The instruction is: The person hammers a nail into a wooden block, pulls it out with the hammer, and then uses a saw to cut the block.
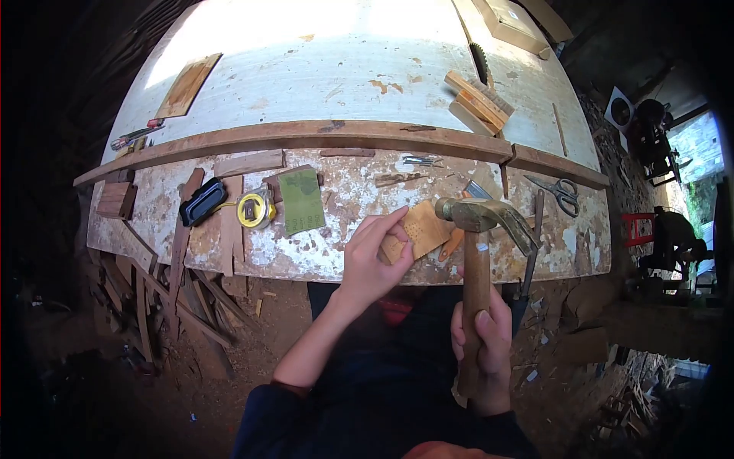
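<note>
My right hand point(489, 333) is wrapped round the wooden handle of a claw hammer point(475, 275), whose metal head is raised over the near edge of the workbench. My left hand point(372, 256) rests at a small wooden board point(427, 227) marked with rows of small dots or holes. Its thumb and forefinger come together over the board in a pinch; whatever is between the fingertips is too small to make out. Partly behind the hammer, an orange-handled tool point(451, 243) lies beside the board.
On the worn bench point(336, 256) lie a tape measure point(254, 209), green sandpaper point(302, 200), a black case point(203, 202), small metal pieces point(422, 161) and scissors point(564, 195). A long wooden rail point(298, 134) crosses it. Beyond stand a saw blade point(479, 63) and stacked wood blocks point(478, 103).
</note>
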Available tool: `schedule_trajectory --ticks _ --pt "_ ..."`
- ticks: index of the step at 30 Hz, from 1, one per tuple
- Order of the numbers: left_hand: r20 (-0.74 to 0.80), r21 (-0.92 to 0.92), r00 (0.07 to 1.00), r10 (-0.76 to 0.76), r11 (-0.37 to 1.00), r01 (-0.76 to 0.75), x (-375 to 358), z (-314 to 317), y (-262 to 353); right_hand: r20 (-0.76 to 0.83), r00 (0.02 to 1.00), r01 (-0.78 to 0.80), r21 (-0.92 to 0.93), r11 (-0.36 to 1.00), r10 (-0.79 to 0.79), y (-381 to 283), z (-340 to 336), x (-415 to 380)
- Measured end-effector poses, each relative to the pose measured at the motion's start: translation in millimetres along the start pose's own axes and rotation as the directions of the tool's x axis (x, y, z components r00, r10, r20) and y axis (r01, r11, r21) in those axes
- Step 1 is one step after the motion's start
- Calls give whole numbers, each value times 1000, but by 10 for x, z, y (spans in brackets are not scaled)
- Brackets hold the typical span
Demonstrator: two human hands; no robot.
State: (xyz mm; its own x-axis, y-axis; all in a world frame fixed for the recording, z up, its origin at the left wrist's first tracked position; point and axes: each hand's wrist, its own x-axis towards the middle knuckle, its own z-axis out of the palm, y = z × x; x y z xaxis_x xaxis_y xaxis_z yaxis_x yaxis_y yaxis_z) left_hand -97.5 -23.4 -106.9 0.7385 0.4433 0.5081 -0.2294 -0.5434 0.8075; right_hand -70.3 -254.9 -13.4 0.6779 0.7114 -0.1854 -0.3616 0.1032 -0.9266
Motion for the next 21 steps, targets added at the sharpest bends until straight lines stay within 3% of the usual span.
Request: schedule_trajectory --ticks 4,7,9,12,21 --pt "14 133 1000 -19 991 17 156 29 100 16 976 219 -79 973 -218 191 -70 455" --pt "11 115 990 -139 984 137 209 84 157 28 947 322 -49 946 -321 404 -92 801" --pt "-39 94 994 -107 989 110 190 149 106 29 928 374 -73 925 -372 537 -111 936" --pt "-56 98 995 -87 991 92 159 158 82 23 936 352 -33 936 -351 561 -111 955" --pt "-38 69 993 -114 991 117 186 162 99 32 934 353 -211 911 -355 746 -211 947"
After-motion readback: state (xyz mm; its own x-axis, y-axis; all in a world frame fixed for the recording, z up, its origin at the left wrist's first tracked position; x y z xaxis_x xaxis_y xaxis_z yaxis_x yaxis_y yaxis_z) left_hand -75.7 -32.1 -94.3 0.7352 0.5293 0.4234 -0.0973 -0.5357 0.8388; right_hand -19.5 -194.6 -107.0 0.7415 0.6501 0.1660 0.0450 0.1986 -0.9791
